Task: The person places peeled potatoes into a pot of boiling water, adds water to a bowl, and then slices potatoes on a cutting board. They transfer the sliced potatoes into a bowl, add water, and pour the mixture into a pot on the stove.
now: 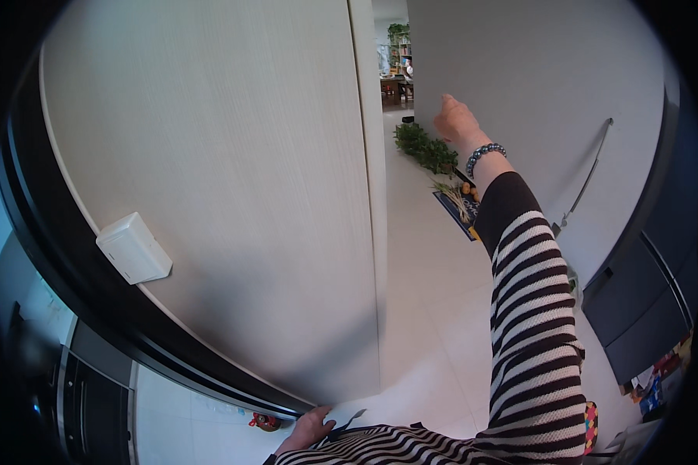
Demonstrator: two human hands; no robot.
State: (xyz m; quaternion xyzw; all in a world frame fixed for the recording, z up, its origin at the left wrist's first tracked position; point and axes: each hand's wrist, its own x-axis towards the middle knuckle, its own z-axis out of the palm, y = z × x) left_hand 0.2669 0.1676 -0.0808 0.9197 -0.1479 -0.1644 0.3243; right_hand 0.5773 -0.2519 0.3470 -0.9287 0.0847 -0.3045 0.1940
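Note:
My right hand (457, 120), with a beaded bracelet (486, 156) at the wrist, is stretched forward in front of the grey wall (535, 75). Its fingers are curled; whether it holds anything cannot be told. Down at the bottom, my left hand (309, 429) is beside the lower end of a dark door frame (168, 354), close to the foot of a pale wood-grain panel (238, 174). What its fingers touch is unclear. A white plastic box (134, 249) is fixed near the panel's edge at left.
Leafy green plants (424, 148) lie on the tiled floor (424, 279) along the wall. Nearer is a dark mat (451, 210) with pale stalks and round brown produce. A dark refrigerator (640, 308) stands right. A black oven (96, 407) is at lower left, and a person sits far off.

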